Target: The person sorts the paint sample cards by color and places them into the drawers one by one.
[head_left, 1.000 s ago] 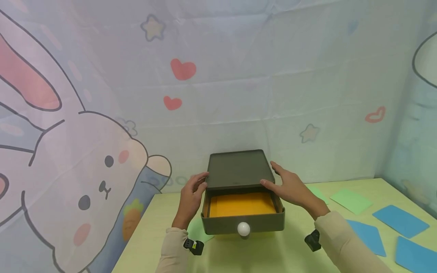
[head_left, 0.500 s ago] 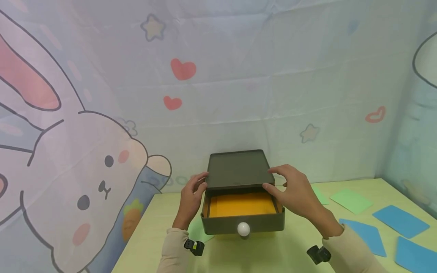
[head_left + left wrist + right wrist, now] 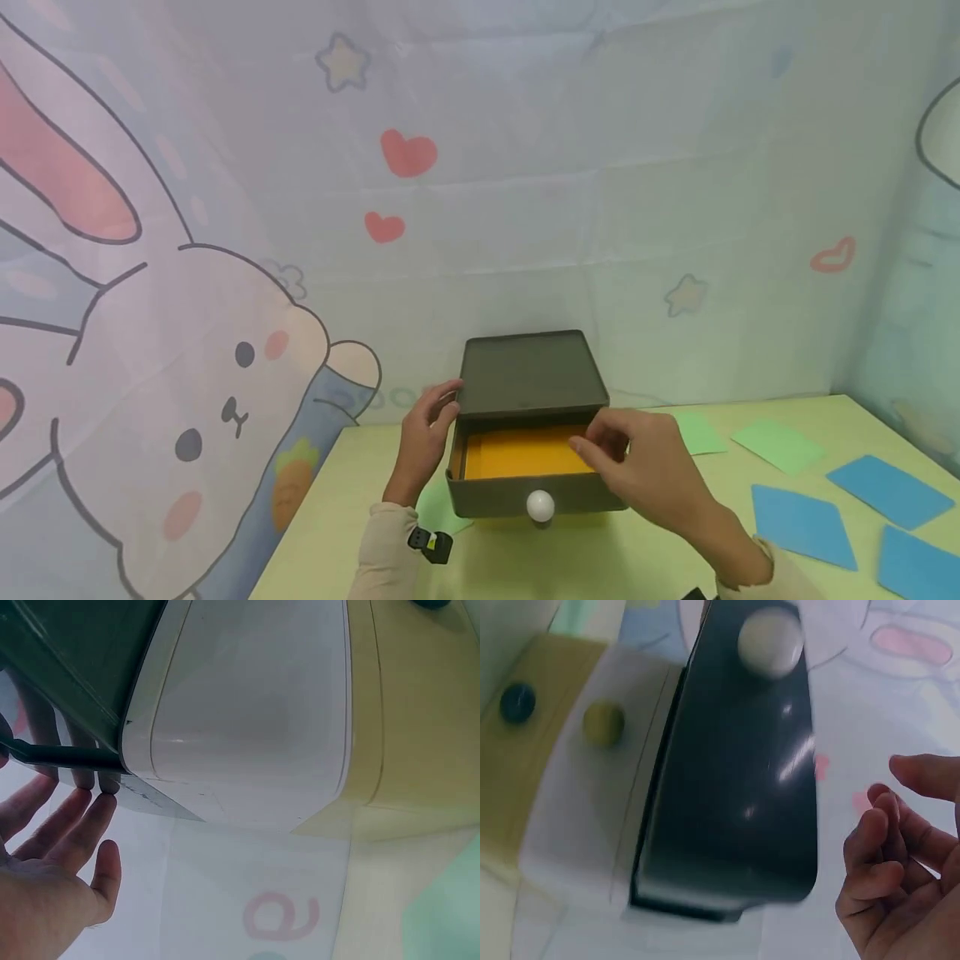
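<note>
A small stacked drawer unit stands on the table with its dark green top drawer (image 3: 495,497) pulled out, a white round knob (image 3: 540,506) at its front. Flat orange sheets (image 3: 517,454) lie inside the drawer. My left hand (image 3: 422,437) rests at the left side of the dark green top (image 3: 532,371), fingers fairly straight; the left wrist view has the fingertips right at its edge. My right hand (image 3: 648,462) is over the drawer's right front corner, fingers loosely bent and thumb apart. Nothing shows between its fingers in the right wrist view.
Below the green drawer sit a white drawer (image 3: 570,802) with a yellow knob (image 3: 604,724) and a yellow drawer (image 3: 510,780) with a dark blue knob (image 3: 517,703). Blue sheets (image 3: 802,525) and green sheets (image 3: 780,444) lie at the right. A printed cloth (image 3: 525,208) hangs behind.
My right hand has left the right side of the dark green top and moved toward me, over the open drawer's right front. My left hand has stayed at the left side.
</note>
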Demonstrator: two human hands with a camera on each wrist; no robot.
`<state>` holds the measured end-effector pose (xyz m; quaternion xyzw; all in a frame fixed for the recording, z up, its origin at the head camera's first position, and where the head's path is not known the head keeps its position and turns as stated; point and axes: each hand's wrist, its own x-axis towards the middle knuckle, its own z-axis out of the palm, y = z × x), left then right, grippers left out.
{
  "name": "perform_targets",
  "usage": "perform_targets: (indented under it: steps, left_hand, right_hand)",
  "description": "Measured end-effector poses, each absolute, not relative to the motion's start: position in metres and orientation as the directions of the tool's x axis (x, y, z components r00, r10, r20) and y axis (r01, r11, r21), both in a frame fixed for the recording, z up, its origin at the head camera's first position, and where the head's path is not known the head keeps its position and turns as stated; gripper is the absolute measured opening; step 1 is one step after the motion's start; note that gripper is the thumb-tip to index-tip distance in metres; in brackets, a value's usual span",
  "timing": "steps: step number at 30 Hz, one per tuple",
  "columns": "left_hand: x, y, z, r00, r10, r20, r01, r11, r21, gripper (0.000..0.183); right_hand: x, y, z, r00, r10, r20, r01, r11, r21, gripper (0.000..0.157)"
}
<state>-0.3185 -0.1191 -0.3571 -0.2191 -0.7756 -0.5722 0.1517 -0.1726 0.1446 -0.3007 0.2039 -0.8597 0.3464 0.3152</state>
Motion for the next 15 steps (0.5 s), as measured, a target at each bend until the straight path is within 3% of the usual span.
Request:
perform_targets:
  steps: [7, 15]
  left_hand:
    - [-0.32, -0.119, -0.356, -0.857, 0.165, 0.488, 0.515, 0.256, 0.818, 0.035]
    - [-0.32, -0.12, -0.357, -0.859, 0.164, 0.485, 0.512, 0.252, 0.821, 0.035]
  right_hand:
    - [-0.15, 0.122, -0.319, -0.851, -0.234, 0.471, -0.46, 0.764, -0.452, 0.031]
    - [-0.156, 0.107, -0.335, -0.861, -0.169, 0.48, -0.371, 0.854, -0.364, 0.025]
